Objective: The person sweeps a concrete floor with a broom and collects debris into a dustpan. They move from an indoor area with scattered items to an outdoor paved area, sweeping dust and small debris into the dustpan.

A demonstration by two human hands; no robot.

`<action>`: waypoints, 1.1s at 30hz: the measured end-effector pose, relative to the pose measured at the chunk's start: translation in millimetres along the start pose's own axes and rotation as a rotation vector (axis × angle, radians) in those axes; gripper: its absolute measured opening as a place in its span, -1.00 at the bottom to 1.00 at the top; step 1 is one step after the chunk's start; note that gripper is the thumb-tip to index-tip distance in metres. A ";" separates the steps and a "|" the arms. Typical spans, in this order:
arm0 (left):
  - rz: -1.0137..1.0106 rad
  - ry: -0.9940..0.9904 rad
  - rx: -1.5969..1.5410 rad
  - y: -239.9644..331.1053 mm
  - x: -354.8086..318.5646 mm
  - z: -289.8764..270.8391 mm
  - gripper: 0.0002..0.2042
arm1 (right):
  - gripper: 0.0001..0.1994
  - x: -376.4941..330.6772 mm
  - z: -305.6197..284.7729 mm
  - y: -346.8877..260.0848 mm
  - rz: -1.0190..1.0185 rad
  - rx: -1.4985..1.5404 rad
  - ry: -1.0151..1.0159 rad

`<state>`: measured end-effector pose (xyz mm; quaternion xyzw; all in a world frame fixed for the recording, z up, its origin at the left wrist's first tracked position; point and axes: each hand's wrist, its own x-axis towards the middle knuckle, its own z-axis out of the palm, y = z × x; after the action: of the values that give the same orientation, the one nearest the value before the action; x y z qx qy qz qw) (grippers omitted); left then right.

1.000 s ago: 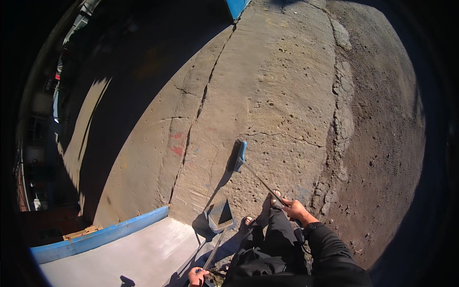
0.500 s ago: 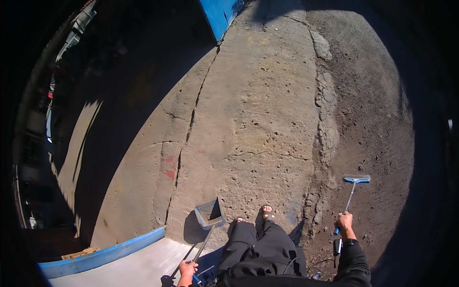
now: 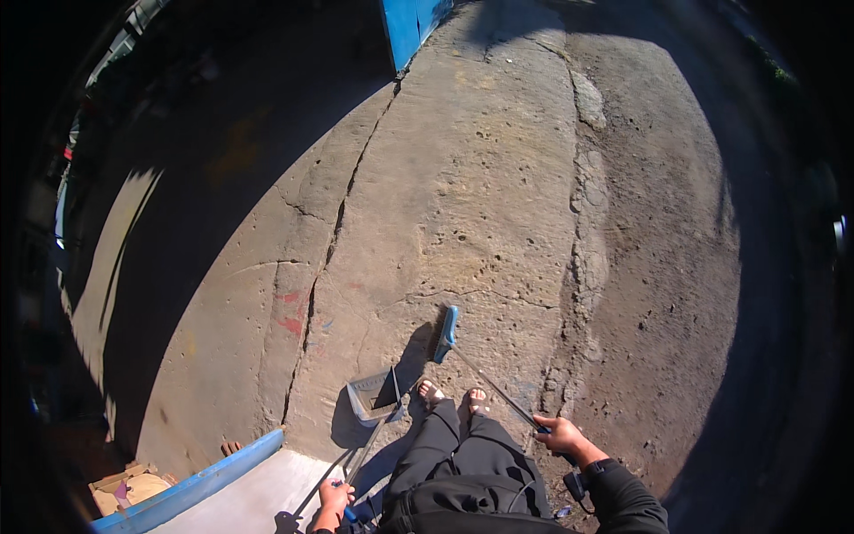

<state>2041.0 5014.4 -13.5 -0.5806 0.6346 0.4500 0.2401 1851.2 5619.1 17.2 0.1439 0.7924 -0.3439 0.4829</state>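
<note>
At the far left, a cardboard box (image 3: 133,489) lies beyond the outer edge of the blue rail (image 3: 200,479); it holds something tan and a small purplish item, neither identifiable; the rail borders the pale slab (image 3: 258,481).

The left hand (image 3: 334,497) is over the slab's right side, its visible fingers curled round the long handle (image 3: 367,452) of the dustpan (image 3: 360,409); the grip at the handle's upper end apparently lets the pan be steadied without stooping.

The dustpan is on the concrete paving (image 3: 356,311), just right of the slab's far corner; its interior is part sunlit, part shadowed, and no contents can be made out.

Right of the pan, and apart from it, is the blue broom head (image 3: 450,331), bristles facing left, presumably to face the pan's side; contact with the ground cannot be confirmed; it lies well inside the paving's broken right edge.

The right hand (image 3: 562,436) is near that edge, fingers wrapped round the upper part of the broom pole (image 3: 492,381); the thumb's exact position cannot be told.
</note>
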 end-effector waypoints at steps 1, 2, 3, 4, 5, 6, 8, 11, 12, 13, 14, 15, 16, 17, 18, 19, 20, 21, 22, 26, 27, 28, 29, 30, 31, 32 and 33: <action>-0.013 -0.014 0.014 1.5 1.1 -2.8 -0.74 | -0.38 9.0 4.3 4.1 -0.013 -0.007 0.009; -0.017 -0.012 0.021 2.9 2.1 -6.2 -0.75 | -0.39 14.1 7.5 11.4 0.058 -0.016 0.009; -0.004 -0.022 0.012 4.2 3.2 -10.2 -0.75 | -0.39 18.1 5.2 21.2 0.074 0.002 0.033; -0.025 -0.026 0.024 6.3 4.9 -14.0 -0.75 | -0.38 21.4 0.4 31.9 0.145 0.004 0.057; -0.013 -0.034 0.033 7.4 4.9 -17.8 -0.76 | -0.39 24.0 -5.5 41.7 0.207 0.036 0.070; -0.025 -0.027 0.052 9.8 6.6 -19.1 -0.76 | -0.40 27.7 -9.6 48.7 0.268 0.147 0.117; 0.006 -0.019 0.051 14.3 6.2 -22.6 -0.79 | -0.46 46.8 -20.8 52.7 0.352 0.197 0.236; 0.008 -0.015 0.059 22.1 0.5 -25.1 -0.88 | -0.71 96.8 -30.1 28.3 0.457 0.201 0.426; 0.002 -0.047 0.053 24.8 -1.2 -24.3 -0.89 | -0.75 121.8 -34.5 9.0 0.518 0.034 0.383; -0.004 -0.037 0.052 27.2 -2.8 -22.4 -0.88 | -0.75 132.4 -30.3 -7.9 0.476 0.173 0.438; -0.010 -0.031 0.058 28.1 -4.6 -22.1 -0.86 | -0.75 145.5 -17.0 -30.1 0.439 -0.097 0.613; -0.009 -0.053 0.028 26.8 -6.6 -20.6 -0.86 | -0.75 159.8 -12.7 -53.0 0.452 -0.034 0.489; -0.010 -0.066 -0.004 25.6 -6.8 -22.3 -0.85 | -0.72 163.0 -9.4 -69.9 0.132 -0.885 0.148; 0.013 -0.053 0.030 21.7 -7.2 -22.2 -0.85 | -0.68 164.5 -5.3 -87.1 0.070 -1.048 0.059; -0.017 -0.075 -0.029 19.1 -3.8 -22.8 -0.85 | -0.69 157.6 -1.3 -98.6 0.086 -0.852 0.154; -0.038 -0.084 -0.060 14.0 0.0 -21.7 -0.84 | -0.67 149.9 1.2 -109.8 0.099 -0.655 0.244; -0.060 -0.093 -0.090 9.4 5.5 -19.4 -0.83 | -0.62 141.6 1.8 -120.5 0.110 -0.457 0.332; -0.073 -0.141 -0.091 5.7 12.1 -18.0 -0.83 | -0.55 132.4 3.0 -130.5 0.119 -0.258 0.415; -0.088 -0.156 -0.088 1.5 17.5 -15.2 -0.82 | -0.46 124.5 7.1 -142.0 0.147 -0.060 0.486; -0.038 -0.105 -0.115 -11.0 20.3 -4.2 -0.80 | -0.54 115.5 14.3 -189.7 -0.138 0.024 0.215; -0.025 -0.069 -0.149 -14.2 14.1 -1.2 -0.81 | -0.49 119.7 20.1 -203.3 -0.218 -0.005 0.184; -0.012 -0.030 -0.182 -15.3 8.0 1.7 -0.81 | -0.45 126.3 28.2 -218.0 -0.290 -0.032 0.143; 0.048 -0.059 -0.237 -15.8 1.2 -0.4 -0.81 | -0.46 133.6 39.5 -232.5 -0.281 0.024 0.052; 0.110 -0.084 -0.290 -16.3 -7.1 1.0 -0.81 | -0.47 142.3 51.2 -248.4 -0.251 0.101 -0.049; 0.172 -0.019 -0.251 -15.7 -16.0 2.5 -0.84 | -0.47 152.1 61.8 -265.2 -0.277 0.028 -0.131; 0.232 0.049 -0.207 -14.7 -24.8 4.5 -0.86 | -0.47 161.4 73.2 -280.9 -0.286 -0.007 -0.224; 0.220 0.018 -0.144 -13.3 -34.8 2.2 -0.87 | -0.48 169.5 85.2 -295.7 -0.360 -0.066 -0.225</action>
<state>2060.5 5035.4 10.3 -0.5270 0.6627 0.5128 0.1414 1659.0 5329.7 -34.6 -0.0550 0.7571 -0.4125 0.5036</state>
